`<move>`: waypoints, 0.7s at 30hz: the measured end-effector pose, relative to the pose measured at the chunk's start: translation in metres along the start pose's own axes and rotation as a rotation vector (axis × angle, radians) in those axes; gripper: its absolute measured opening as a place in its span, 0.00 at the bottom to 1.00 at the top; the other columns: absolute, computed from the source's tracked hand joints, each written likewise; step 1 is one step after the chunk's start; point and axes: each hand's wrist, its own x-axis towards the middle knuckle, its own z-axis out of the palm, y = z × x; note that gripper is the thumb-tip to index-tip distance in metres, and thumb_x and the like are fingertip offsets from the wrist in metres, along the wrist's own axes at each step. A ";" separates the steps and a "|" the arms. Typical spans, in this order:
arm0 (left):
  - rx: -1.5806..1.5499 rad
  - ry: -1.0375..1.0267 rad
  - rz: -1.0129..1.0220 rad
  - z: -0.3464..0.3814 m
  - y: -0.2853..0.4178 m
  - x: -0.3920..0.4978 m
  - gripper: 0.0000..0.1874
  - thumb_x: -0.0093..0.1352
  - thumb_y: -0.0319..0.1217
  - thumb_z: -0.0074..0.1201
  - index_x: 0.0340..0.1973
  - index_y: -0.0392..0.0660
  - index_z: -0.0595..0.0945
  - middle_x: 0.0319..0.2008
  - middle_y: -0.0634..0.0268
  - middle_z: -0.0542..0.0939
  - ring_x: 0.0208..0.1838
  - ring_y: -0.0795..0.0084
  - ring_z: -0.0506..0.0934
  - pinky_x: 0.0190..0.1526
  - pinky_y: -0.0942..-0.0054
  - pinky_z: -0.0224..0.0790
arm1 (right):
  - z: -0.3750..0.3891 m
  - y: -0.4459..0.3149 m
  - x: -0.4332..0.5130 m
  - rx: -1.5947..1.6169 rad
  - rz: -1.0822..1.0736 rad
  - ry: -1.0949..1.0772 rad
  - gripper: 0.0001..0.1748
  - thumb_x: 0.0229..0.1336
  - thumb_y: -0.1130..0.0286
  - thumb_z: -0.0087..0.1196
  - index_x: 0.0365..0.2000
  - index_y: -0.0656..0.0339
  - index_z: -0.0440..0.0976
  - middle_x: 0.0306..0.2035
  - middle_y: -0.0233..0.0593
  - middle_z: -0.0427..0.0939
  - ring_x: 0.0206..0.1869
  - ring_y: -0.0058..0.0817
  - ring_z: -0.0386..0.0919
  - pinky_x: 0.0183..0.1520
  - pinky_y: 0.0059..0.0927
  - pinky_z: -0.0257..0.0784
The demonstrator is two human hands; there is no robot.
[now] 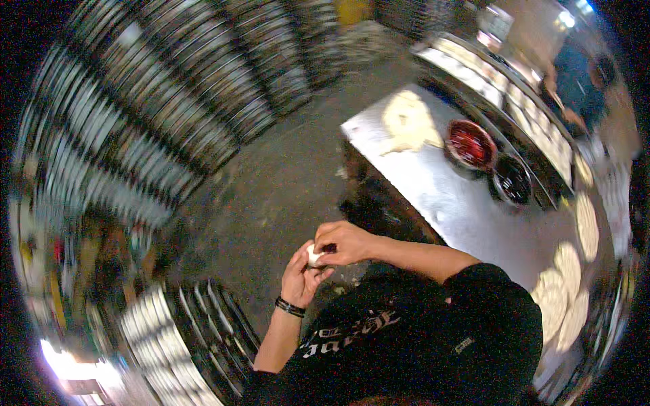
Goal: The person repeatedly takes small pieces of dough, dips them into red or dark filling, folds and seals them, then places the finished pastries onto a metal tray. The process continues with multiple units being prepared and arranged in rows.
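Both of my hands meet in front of my chest, above the floor. My left hand (299, 279), with dark bands at the wrist, holds a small white lump (314, 255), which looks like dough. The fingers of my right hand (343, 243) pinch the same lump from the other side. To the right, a metal worktable (421, 177) bears a flattened, pale dough piece (409, 119). A bowl with red contents (471, 144) and a bowl with dark contents (512, 180) stand beside each other on it. Several long, flat dough pieces (551, 299) lie overlapping at the near right end.
Tall racks of stacked trays (203, 66) line the upper left. A tray of pale pieces (165, 345) stands at the lower left, beside dark trays. Beyond the worktable are trays with rows of dough pieces (533, 122) and another person in blue (579, 76). The view is blurred.
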 end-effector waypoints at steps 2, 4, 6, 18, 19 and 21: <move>0.068 -0.111 -0.050 0.043 0.009 0.053 0.23 0.76 0.37 0.43 0.64 0.45 0.64 0.52 0.57 0.77 0.50 0.60 0.80 0.45 0.55 0.81 | -0.057 0.021 -0.010 -0.013 0.114 0.080 0.11 0.47 0.69 0.63 0.30 0.65 0.78 0.30 0.42 0.79 0.33 0.35 0.79 0.37 0.33 0.75; 0.099 -0.171 -0.158 0.081 0.019 0.099 0.23 0.76 0.37 0.43 0.64 0.45 0.64 0.53 0.56 0.77 0.50 0.59 0.80 0.44 0.56 0.81 | -0.101 0.039 -0.018 0.028 0.319 0.146 0.11 0.46 0.70 0.64 0.30 0.65 0.78 0.29 0.40 0.79 0.31 0.30 0.78 0.37 0.30 0.74; 0.133 -0.139 -0.228 0.113 0.027 0.140 0.23 0.75 0.38 0.44 0.64 0.46 0.65 0.53 0.55 0.77 0.50 0.57 0.81 0.44 0.56 0.81 | -0.144 0.055 -0.028 0.205 0.542 0.211 0.10 0.49 0.72 0.66 0.31 0.64 0.78 0.28 0.34 0.80 0.31 0.21 0.76 0.37 0.26 0.72; 0.216 -0.240 -0.079 0.198 0.061 0.296 0.21 0.75 0.33 0.45 0.62 0.47 0.66 0.53 0.58 0.74 0.49 0.60 0.80 0.44 0.67 0.80 | -0.217 0.127 0.005 -0.170 0.388 0.677 0.31 0.44 0.56 0.69 0.46 0.64 0.76 0.42 0.49 0.77 0.45 0.44 0.77 0.49 0.40 0.73; 0.288 -0.236 -0.039 0.200 0.063 0.307 0.21 0.75 0.33 0.45 0.62 0.47 0.66 0.53 0.59 0.74 0.49 0.62 0.79 0.46 0.69 0.79 | -0.214 0.135 0.013 -0.178 0.452 0.721 0.31 0.43 0.56 0.69 0.46 0.64 0.75 0.43 0.49 0.76 0.46 0.44 0.76 0.50 0.40 0.72; 0.388 -0.332 -0.001 0.200 0.073 0.327 0.23 0.76 0.30 0.41 0.65 0.44 0.61 0.55 0.53 0.72 0.55 0.59 0.77 0.47 0.67 0.79 | -0.217 0.157 0.031 -0.226 0.650 0.789 0.31 0.43 0.56 0.69 0.46 0.63 0.75 0.41 0.49 0.76 0.45 0.44 0.76 0.50 0.39 0.72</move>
